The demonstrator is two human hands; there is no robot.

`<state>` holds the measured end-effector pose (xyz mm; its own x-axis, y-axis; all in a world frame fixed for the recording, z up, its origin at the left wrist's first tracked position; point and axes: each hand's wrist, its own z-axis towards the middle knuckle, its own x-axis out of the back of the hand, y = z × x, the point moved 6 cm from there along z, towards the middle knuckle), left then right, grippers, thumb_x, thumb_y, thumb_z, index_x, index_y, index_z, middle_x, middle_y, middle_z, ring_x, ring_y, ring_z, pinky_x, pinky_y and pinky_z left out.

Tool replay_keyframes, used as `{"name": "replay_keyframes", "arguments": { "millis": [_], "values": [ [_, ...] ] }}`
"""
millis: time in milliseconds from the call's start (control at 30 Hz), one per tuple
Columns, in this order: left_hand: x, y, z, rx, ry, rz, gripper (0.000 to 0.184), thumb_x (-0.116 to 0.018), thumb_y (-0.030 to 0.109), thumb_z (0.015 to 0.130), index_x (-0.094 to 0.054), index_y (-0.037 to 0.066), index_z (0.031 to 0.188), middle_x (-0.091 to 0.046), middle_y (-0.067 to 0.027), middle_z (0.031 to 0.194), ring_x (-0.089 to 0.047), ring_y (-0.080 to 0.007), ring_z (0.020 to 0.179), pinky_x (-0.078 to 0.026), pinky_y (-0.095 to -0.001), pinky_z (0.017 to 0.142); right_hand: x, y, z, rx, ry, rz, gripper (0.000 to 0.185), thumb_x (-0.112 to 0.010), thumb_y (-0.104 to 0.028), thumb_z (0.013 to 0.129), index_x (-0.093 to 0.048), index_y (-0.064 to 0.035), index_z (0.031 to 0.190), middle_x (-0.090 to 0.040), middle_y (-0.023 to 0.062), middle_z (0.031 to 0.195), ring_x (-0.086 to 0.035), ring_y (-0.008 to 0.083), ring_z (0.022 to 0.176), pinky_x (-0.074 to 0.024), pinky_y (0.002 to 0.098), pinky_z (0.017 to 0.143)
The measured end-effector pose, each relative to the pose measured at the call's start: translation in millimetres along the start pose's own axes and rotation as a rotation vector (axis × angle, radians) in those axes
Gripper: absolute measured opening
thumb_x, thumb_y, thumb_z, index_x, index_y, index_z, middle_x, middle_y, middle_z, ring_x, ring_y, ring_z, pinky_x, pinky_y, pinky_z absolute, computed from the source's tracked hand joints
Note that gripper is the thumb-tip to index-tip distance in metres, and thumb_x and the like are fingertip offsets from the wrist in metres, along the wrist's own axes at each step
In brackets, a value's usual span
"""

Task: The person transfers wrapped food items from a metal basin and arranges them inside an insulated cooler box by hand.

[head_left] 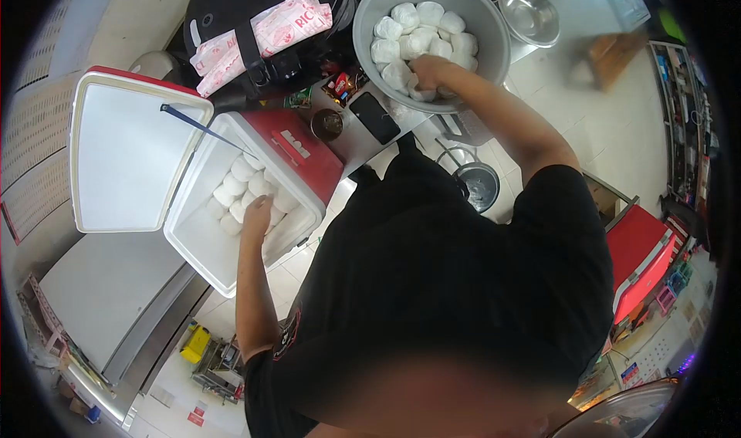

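White rounded packets (407, 47), seemingly wrapped in thin plastic, are heaped inside a big grey pot (364, 33). My right hand (431, 75) reaches in over the pot's near rim, its fingers bent round a packet and partly hidden. To the left, an open red and white cooler box (193, 241) holds similar white packets (231, 183) gathered toward its right side. Down among these is my left hand (257, 216), with fingers curled over a packet and their tips out of sight.
The cooler's lid (131, 160) is swung open to the left, with a blue strap (197, 124) across to the box. A phone (374, 118) and a dark drink cup (326, 125) sit between cooler and pot. A steel bowl (529, 13) stands right of the pot.
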<state>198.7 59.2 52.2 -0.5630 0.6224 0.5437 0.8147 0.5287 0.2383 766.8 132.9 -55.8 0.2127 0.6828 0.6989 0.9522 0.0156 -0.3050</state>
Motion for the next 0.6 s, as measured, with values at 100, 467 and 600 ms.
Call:
{"name": "replay_keyframes", "arguments": {
  "millis": [100, 467, 600],
  "values": [
    [13, 0, -31, 0.069, 0.131, -0.332, 0.054, -0.06, 0.04, 0.099, -0.061, 0.001, 0.137, -0.068, -0.0115, 0.121, -0.065, -0.0213, 0.1, -0.051, -0.0329, 0.083, -12, -10, -11, -0.094, -0.107, -0.086, 0.039, -0.08, -0.025, 0.073, -0.077, -0.0029, 0.105, -0.074, 0.0209, 0.11, -0.072, 0.0326, 0.106, -0.0569, 0.0423, 0.091],
    [48, -60, -77, -0.09, 0.475, -0.658, 0.043, -0.065, 0.037, 0.102, -0.064, 0.006, 0.131, -0.067, -0.0057, 0.123, -0.064, -0.0192, 0.106, -0.053, -0.0334, 0.084, 6, 20, 0, -0.031, -0.188, 0.762, 0.07, -0.084, -0.042, 0.078, -0.066, 0.0006, 0.131, -0.068, 0.0164, 0.127, -0.065, 0.0329, 0.114, -0.0522, 0.0399, 0.094],
    [40, -75, -72, -0.062, 0.463, -0.751, 0.045, -0.066, 0.039, 0.101, -0.064, 0.005, 0.132, -0.067, -0.0056, 0.124, -0.064, -0.0195, 0.108, -0.053, -0.034, 0.084, -7, -5, 9, -0.32, 0.016, 1.011, 0.078, -0.084, -0.046, 0.08, -0.059, 0.0022, 0.137, -0.059, 0.0195, 0.139, -0.06, 0.0345, 0.121, -0.0502, 0.0444, 0.097]
  ]
}}
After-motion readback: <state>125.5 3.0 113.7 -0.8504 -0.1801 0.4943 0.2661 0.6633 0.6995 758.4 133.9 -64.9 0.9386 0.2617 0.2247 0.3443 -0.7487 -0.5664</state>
